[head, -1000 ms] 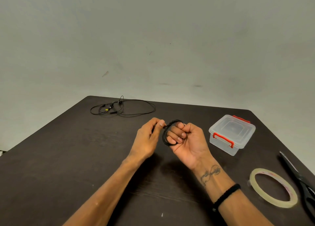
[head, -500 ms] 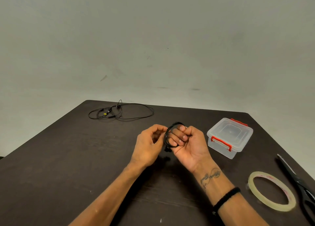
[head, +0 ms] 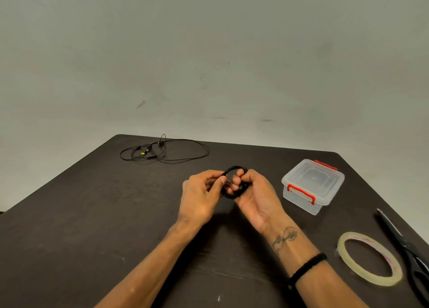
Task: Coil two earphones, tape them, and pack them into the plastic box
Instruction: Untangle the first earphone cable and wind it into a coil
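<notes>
A black earphone wound into a small coil [head: 232, 169] sits around the fingers of my right hand [head: 256, 195], above the table's middle. My left hand [head: 202, 194] is beside it on the left, its thumb and fingertips pinching the coil's left side. A second black earphone [head: 162, 151] lies loose and uncoiled at the table's far left. The clear plastic box [head: 312, 186] with red clips stands to the right of my hands, lid on. A roll of clear tape [head: 370, 259] lies flat at the near right.
Black scissors [head: 405, 247] lie along the table's right edge, just beyond the tape. The dark wooden table [head: 92, 215] ends at a plain grey wall behind.
My left hand's fingers have closed in on the coil's left side. The hands and coil stay in about the same place over the table.
</notes>
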The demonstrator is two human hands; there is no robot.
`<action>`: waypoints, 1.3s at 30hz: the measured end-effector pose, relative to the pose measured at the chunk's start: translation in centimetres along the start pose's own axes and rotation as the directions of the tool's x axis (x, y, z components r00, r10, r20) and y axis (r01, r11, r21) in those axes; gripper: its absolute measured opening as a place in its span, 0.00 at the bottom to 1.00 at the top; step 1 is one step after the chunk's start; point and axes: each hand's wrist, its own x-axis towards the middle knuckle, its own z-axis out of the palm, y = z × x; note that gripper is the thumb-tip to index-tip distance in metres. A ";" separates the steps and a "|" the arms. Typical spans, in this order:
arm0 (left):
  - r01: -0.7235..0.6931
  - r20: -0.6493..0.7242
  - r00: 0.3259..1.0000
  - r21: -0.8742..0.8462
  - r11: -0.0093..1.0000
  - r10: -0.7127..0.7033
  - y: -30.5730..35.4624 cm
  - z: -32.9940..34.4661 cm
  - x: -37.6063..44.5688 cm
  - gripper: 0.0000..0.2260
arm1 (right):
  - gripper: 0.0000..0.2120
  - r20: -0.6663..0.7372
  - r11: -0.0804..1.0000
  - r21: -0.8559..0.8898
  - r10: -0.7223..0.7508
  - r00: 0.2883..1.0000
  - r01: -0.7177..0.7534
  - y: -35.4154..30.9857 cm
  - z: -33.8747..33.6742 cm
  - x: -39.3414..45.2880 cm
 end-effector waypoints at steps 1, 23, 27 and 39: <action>-0.004 -0.033 0.999 0.014 1.000 0.004 -0.1 0.0 0.0 0.07 | 0.11 -0.008 0.999 -0.032 0.001 1.000 -0.002 0.0 0.0 0.0; 0.202 -0.157 0.945 -0.406 0.891 -0.286 0.7 -0.8 0.7 0.07 | 0.05 0.035 0.458 -0.860 -0.386 0.922 0.225 1.4 -1.8 0.8; 0.315 -0.028 0.926 -0.494 0.811 -0.377 0.7 -1.3 1.2 0.07 | 0.04 -0.001 0.530 -0.820 -0.375 0.927 0.214 1.6 -2.0 0.8; 0.453 0.307 0.890 -0.522 0.723 -0.336 1.5 -2.6 1.6 0.18 | 0.09 -0.045 0.621 -0.754 -0.375 0.926 0.214 1.3 -2.6 1.2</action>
